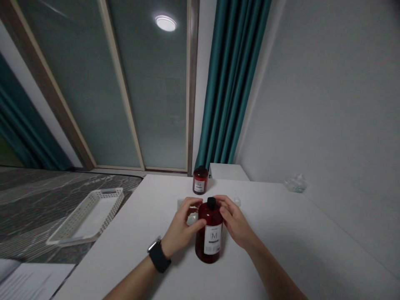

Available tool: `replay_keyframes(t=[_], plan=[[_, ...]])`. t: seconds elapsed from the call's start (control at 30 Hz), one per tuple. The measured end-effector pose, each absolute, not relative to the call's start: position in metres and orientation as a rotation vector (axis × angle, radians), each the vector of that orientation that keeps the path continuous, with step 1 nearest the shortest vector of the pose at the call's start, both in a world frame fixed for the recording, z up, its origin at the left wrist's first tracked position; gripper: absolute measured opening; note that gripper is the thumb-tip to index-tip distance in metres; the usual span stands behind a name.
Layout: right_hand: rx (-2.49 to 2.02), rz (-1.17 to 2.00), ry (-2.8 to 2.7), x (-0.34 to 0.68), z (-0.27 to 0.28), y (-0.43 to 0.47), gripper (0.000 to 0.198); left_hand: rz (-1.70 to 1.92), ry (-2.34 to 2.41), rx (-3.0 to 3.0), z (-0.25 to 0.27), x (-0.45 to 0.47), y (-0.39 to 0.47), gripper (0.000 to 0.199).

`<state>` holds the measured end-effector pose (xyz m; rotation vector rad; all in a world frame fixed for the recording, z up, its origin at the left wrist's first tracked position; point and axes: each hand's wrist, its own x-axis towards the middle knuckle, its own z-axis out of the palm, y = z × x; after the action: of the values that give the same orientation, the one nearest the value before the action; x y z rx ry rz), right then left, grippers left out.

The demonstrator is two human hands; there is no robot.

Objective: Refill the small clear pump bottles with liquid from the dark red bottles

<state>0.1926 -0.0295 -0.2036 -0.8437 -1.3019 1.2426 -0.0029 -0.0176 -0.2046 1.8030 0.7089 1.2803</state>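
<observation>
A dark red-brown bottle (209, 246) with a black cap and a white label marked "M" stands upright on the white table. My left hand (183, 223), wearing a black-strapped watch (158, 255) at the wrist, curls round the bottle's left side with its thumb on the front. On the other side, my right hand (235, 221) has its fingers round the bottle's shoulder, close below the cap. Behind my hands stands a second, similar bottle (200, 183) with a black top. A small pale object (191, 218) is partly hidden behind my left hand.
The white table (150, 233) reaches towards a plain wall on the right. A small clear object (237, 201) lies beyond my right hand. Clear crumpled plastic (295, 183) sits at the far right. Left of the table are a white perforated basket (56, 240) and printed paper (34, 281).
</observation>
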Motion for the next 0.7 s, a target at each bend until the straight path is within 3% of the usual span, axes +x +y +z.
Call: replay_keyframes(t=[0.3,0.7], plan=[[-0.815,1.083,-1.375,0.186,-0.199,-0.034,0.031,1.123,0.568,1.742,-0.201,-0.015,-0.014,0.05],[-0.825,0.871,-1.53,0.186,-0.194,-0.037,0.027,1.184,0.487,1.734,-0.186,-0.026,-0.015,0.047]])
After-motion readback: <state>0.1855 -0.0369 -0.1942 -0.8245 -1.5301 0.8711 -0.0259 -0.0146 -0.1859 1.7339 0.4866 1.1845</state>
